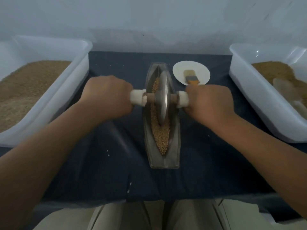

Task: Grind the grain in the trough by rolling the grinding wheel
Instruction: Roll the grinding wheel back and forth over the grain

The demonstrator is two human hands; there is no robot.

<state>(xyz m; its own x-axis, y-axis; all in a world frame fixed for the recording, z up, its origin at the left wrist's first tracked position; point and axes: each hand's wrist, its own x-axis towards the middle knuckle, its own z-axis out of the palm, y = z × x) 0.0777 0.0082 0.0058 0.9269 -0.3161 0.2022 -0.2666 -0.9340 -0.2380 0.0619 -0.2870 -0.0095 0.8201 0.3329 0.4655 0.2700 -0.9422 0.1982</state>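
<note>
- Nearest us, behind both wrists, pale trousers (119, 218) show below the table edge.
- A dark cloth (99, 163) lies under both forearms, with a few pale flecks on it between them.
- Between the forearms we find the trough (166, 164), a long narrow boat shape set lengthwise away from us. Its near end lies nearer than the hands, its far end beyond them.
- Tan grain (163, 138) lines the trough's groove, most of it on the near side of the hands.
- The left hand (106, 97), knuckles up, curls its fingers round the white-wrapped left end of the axle (150, 97).
- The right hand (209, 103) grips the white-wrapped right end in the same way.
- Midway between the two hands the grinding wheel (162, 97), a metal disc, stands upright on edge in the trough, its lower rim in the grain.
- Just beyond the right hand we note a white plate (181, 68) bearing a brush (191, 77), its orange handle pointing toward that hand.
- Outward of the left hand stands the left tub (79, 63), white, holding fine brown meal.
- Outward of the right hand, well apart, stands the right tub (245, 77), with a smaller brown heap.
- Farthest, beyond both hands, rises a pale wall (149, 22).
</note>
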